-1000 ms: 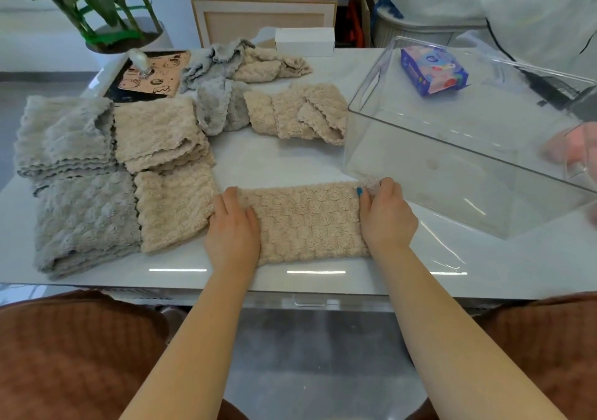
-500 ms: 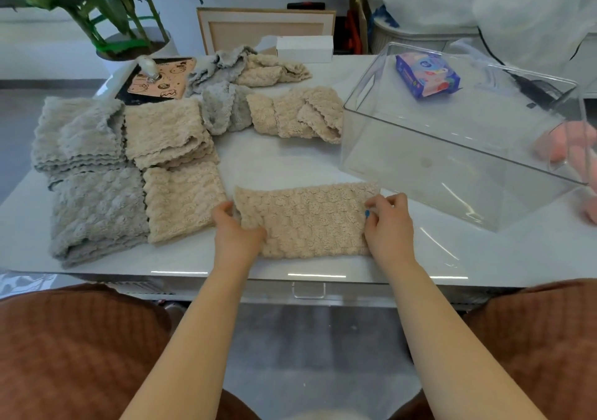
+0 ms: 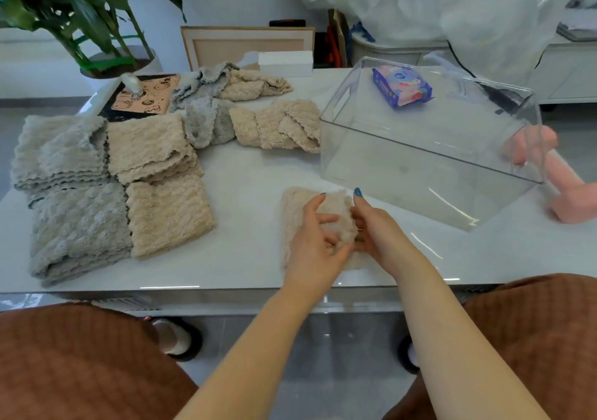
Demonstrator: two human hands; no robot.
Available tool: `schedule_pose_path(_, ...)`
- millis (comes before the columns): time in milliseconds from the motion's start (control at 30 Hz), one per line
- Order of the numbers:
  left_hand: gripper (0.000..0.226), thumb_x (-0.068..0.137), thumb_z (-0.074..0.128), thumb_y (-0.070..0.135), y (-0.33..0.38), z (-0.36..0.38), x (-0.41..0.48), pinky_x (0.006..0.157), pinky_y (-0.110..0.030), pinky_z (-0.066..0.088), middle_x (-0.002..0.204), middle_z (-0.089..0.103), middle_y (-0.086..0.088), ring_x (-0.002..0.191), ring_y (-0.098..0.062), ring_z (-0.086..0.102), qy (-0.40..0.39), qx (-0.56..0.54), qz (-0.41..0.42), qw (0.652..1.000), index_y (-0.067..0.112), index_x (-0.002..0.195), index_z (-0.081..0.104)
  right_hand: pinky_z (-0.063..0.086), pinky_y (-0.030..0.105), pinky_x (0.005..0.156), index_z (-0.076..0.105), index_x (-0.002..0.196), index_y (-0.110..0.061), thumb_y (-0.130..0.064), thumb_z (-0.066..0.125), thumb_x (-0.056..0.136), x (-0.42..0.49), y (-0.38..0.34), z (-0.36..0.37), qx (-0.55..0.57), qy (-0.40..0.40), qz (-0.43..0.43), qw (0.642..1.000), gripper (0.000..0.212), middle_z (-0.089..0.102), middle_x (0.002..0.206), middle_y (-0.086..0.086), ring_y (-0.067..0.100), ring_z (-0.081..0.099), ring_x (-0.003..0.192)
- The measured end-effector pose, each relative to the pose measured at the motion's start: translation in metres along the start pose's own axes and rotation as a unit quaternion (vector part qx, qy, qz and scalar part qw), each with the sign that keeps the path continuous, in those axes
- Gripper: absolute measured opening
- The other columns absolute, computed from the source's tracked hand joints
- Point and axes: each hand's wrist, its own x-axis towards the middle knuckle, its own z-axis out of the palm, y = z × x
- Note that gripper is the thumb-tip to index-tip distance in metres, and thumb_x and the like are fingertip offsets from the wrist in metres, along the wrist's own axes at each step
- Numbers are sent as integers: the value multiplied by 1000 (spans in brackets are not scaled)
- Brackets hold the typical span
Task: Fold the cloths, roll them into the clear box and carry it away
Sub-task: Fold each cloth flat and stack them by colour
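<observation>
"Reading anything off that blue packet [image 3: 402, 87]?"

"Nothing is coming through. Its print is showing only as blurred white and pink patches, seen through the walls of the clear box [image 3: 403, 177]. The black-edged mat [image 3: 145, 94] at the far left is carrying cartoon doodles, with no words I can make out. The white carton [image 3: 286, 63] is showing a blank face."

"What are the hands doing?"

"Both are meeting over the beige cloth [image 3: 295, 216], which is lying folded on the white table [image 3: 245, 190], just in front of the box's near wall and outside it. The left hand [image 3: 315, 245] is curling its fingers into the cloth's top layer. The right hand [image 3: 379, 232] is coming in from the other side, fingers tucked into the same fold and touching the left ones, while its forefinger is sticking up straight with a teal nail showing."

"So they're clamped?"

"Yes, both are gripping that one cloth, with the forearms converging from the table's near edge."

"And the other cloths?"

"The grey stacks [image 3: 74, 225] and beige stacks [image 3: 168, 216] are sitting folded at the left, and a loose heap [image 3: 226, 96] is lying behind them."
</observation>
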Motion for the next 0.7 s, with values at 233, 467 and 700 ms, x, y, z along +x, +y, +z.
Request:
schedule_pose_path(233,33,92,56,21,-21,-31,7,93,-36,46,119,52,1,107,-16,52,196,92,-26,976,17,124,48,49,29,58,69,88,-5,-5,58,89,4,11,2,-82,60,-69,992,11,66,72,11,28,60,66)
schedule_pose_path(467,63,92,59,33,-30,-29,20,72,-28,40,105,59,-8,94,-25,59,58,139,-164,975,12,139,24,39,30,61,50,106,-8,-28,53,94,10,15,1,-375,161,-52,911,23,61,91,7,21,56,81)
schedule_pose_path(700,36,96,48,10,-30,-50,21,51,-17,39,94,47,-1,68,-13,50,120,-4,-85,989,25,120,27,40,30,60,29,117,-17,-17,55,92,9,-5,32,-266,47,-64,961,36,48,79,0,15,50,69)
